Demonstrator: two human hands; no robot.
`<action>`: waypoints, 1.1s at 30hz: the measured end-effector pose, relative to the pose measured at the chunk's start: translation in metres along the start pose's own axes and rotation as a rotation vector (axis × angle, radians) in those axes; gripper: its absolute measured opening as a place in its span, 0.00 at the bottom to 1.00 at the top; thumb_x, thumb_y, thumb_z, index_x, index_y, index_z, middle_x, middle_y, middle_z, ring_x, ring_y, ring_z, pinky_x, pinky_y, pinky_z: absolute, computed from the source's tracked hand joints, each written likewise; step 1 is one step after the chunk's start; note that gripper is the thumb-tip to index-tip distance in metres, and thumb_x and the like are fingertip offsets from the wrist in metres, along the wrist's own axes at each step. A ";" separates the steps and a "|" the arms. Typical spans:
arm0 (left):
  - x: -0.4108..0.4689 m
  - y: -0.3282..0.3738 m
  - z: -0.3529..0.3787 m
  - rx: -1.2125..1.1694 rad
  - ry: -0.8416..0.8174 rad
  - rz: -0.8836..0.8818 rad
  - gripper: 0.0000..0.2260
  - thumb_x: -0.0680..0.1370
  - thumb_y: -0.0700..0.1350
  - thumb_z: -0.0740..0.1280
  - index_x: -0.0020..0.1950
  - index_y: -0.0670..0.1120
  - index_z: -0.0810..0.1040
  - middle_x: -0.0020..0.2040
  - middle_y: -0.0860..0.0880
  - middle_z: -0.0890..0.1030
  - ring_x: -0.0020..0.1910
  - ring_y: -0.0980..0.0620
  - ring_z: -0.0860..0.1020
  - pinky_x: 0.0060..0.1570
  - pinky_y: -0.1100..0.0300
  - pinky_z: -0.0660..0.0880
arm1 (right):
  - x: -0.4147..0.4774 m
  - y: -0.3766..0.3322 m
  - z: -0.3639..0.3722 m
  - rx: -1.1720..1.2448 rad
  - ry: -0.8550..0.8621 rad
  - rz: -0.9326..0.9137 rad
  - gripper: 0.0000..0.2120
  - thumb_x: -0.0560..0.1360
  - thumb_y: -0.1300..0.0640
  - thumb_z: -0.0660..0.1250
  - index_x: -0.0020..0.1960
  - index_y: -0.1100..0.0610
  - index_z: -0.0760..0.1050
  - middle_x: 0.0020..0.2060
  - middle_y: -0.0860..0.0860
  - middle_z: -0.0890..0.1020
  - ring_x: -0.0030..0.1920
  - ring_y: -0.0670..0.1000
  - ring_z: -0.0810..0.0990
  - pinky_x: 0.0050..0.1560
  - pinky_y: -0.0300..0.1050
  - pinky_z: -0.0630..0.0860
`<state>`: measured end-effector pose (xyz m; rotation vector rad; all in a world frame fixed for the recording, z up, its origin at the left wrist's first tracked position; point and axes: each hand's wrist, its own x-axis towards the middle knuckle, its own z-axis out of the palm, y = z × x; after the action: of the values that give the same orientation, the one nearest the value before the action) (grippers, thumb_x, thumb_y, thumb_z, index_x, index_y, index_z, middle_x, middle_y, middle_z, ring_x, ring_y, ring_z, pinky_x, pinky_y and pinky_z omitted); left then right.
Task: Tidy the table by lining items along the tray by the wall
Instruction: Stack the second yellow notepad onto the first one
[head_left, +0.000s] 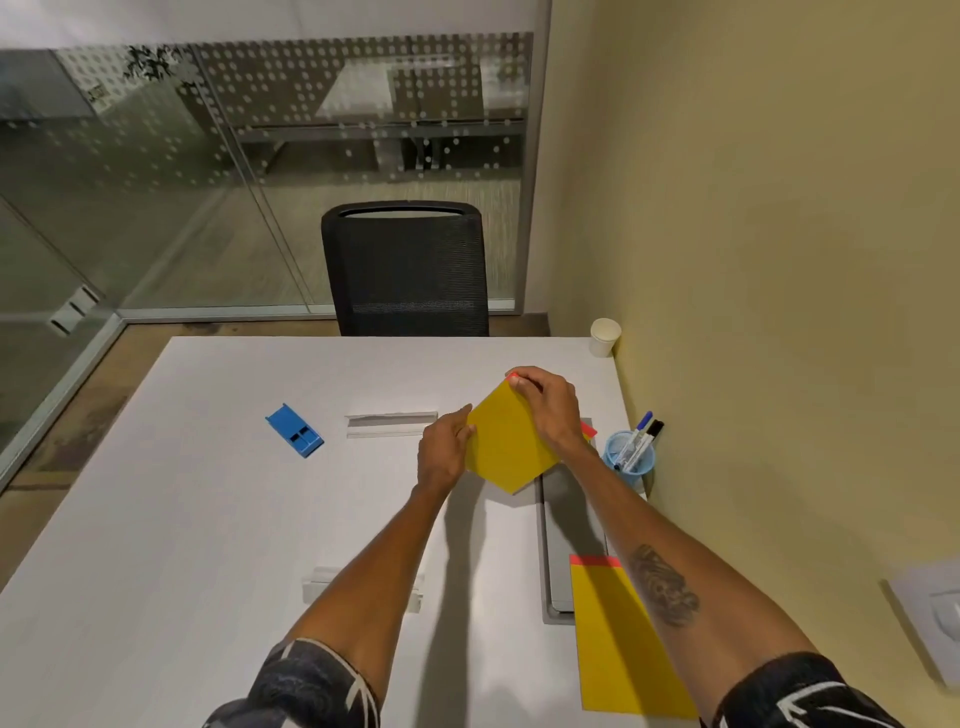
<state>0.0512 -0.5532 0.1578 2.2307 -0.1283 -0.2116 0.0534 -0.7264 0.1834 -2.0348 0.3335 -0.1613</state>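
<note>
Both of my hands hold a yellow pad (511, 449) with a red top edge, tilted like a diamond just above the table. My left hand (444, 449) pinches its left corner. My right hand (548, 405) grips its far corner from above. The pad hangs over the far end of the grey tray (558, 545), which runs along the table's right side near the wall. A second yellow pad (621, 639) with a red top strip lies flat over the tray's near end, partly under my right forearm.
A blue stapler-like object (294, 431) lies left of centre on the white table (182, 545). Two clear holders (390, 423) (324, 582) rest mid-table. A blue pen cup (629, 452) and a white paper cup (604, 336) stand by the wall. A black chair (408, 270) faces the far edge.
</note>
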 end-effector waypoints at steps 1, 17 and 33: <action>-0.004 0.000 -0.001 0.022 0.013 0.003 0.15 0.83 0.45 0.62 0.69 0.46 0.78 0.65 0.45 0.81 0.65 0.45 0.78 0.61 0.55 0.73 | -0.003 -0.001 -0.002 -0.001 -0.010 -0.009 0.16 0.81 0.47 0.62 0.62 0.54 0.79 0.60 0.52 0.82 0.56 0.51 0.78 0.57 0.44 0.72; -0.053 -0.002 -0.004 -0.364 0.118 -0.243 0.13 0.78 0.43 0.69 0.61 0.43 0.83 0.60 0.44 0.84 0.61 0.45 0.79 0.64 0.50 0.75 | -0.072 0.035 -0.030 0.207 0.483 0.153 0.17 0.82 0.59 0.62 0.70 0.61 0.71 0.67 0.57 0.75 0.69 0.57 0.73 0.70 0.52 0.70; -0.092 -0.009 0.031 -0.663 -0.071 -0.425 0.18 0.80 0.34 0.66 0.70 0.35 0.74 0.65 0.35 0.79 0.61 0.36 0.79 0.63 0.41 0.75 | -0.124 0.090 -0.045 0.385 0.282 0.446 0.11 0.79 0.70 0.62 0.60 0.70 0.77 0.53 0.59 0.80 0.51 0.56 0.76 0.57 0.54 0.77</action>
<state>-0.0450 -0.5562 0.1418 1.5641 0.3383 -0.4861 -0.0910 -0.7666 0.1283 -1.5160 0.8545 -0.2168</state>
